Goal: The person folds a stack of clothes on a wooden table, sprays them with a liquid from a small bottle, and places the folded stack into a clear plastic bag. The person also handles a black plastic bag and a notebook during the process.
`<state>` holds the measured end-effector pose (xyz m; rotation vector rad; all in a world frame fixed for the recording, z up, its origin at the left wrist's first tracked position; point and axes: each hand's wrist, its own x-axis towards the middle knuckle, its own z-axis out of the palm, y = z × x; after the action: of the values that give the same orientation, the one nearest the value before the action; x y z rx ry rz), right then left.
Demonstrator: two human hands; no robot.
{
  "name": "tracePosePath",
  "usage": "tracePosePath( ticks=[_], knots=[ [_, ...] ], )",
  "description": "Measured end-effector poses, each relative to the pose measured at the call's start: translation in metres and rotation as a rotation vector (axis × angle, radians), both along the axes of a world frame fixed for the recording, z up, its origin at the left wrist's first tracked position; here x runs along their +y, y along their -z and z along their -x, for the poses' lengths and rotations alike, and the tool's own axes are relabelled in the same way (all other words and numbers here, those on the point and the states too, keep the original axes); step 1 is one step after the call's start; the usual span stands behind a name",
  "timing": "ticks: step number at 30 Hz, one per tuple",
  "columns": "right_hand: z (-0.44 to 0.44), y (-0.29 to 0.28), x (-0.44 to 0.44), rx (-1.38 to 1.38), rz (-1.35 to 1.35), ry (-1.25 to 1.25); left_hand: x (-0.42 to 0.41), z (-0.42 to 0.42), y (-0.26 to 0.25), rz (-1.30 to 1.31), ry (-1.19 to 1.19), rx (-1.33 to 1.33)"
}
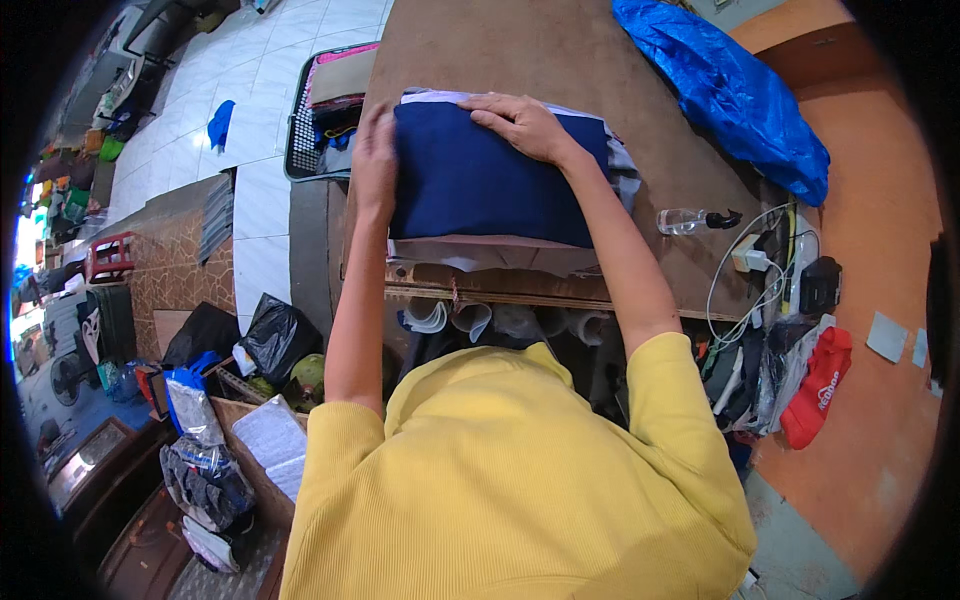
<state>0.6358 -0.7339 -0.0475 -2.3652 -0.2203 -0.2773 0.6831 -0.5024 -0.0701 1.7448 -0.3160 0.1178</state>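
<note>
A folded piece of dark blue cloth (487, 176) lies on top of a stack of light-coloured folded cloth (502, 255) near the front edge of a brown wooden table (495, 45). My left hand (375, 154) is upright along the left edge of the blue cloth; it is slightly blurred, and its fingers point away from me. Flat on the far part of the blue cloth rests my right hand (521, 124), palm down, with the thumb a little apart from the fingers. Neither hand grips anything that I can see.
A clear spray bottle (682, 221) lies on the table at right, near white cables (750, 300) and a blue plastic sheet (735, 97). Left of the table is a dark plastic basket (304, 142) of folded cloth. Rolled sheets (427, 315) sit beneath the tabletop.
</note>
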Motion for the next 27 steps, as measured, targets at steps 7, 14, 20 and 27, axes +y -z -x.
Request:
tracePosePath(
  ticks=[7, 14, 20, 27],
  knots=[
    [0.111, -0.058, 0.025, -0.153, -0.387, 0.224, 0.095, 0.099, 0.052, 0.102, -0.248, 0.600],
    [0.200, 0.057, 0.141, 0.969, -0.801, 0.170, 0.098, 0.177, 0.081, 0.409, 0.236, 1.344],
    [0.223, 0.124, 0.190, 0.708, -0.979, 0.405, 0.072, 0.166, 0.078, 0.499, 0.464, 1.286],
    [0.298, 0.091, 0.146, 0.618, -1.160, 0.526, 0.033, 0.172, 0.069, 0.502, 0.406, 1.402]
  ],
)
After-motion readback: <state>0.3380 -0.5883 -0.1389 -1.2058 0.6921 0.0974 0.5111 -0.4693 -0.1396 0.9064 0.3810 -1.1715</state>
